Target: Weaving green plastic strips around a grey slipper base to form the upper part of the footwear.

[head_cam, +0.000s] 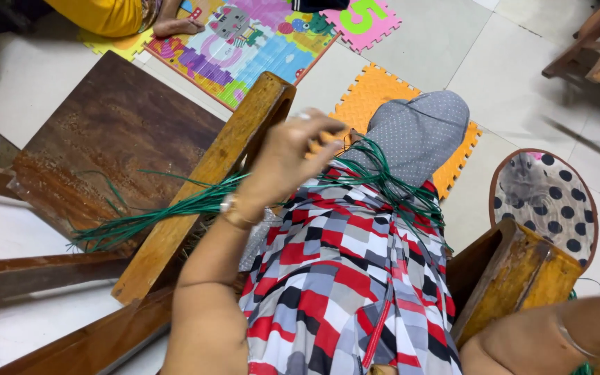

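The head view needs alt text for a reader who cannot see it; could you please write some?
A seated person's left hand pinches thin green plastic strands that drape across a tilted wooden frame bar and their red, grey and black checked lap cloth. The right hand rests low beside a second wooden frame piece, above colourful foam floor mats.

Green cords, checked cloth, bright mats

Green cords cross red, grey and white checked cloth; orange mat, grey dotted knee, black-spotted cushion.

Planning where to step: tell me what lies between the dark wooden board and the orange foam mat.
In the head view, the slanted wooden frame rail lies between the dark wooden board and orange foam mat, with green cords crossing it.
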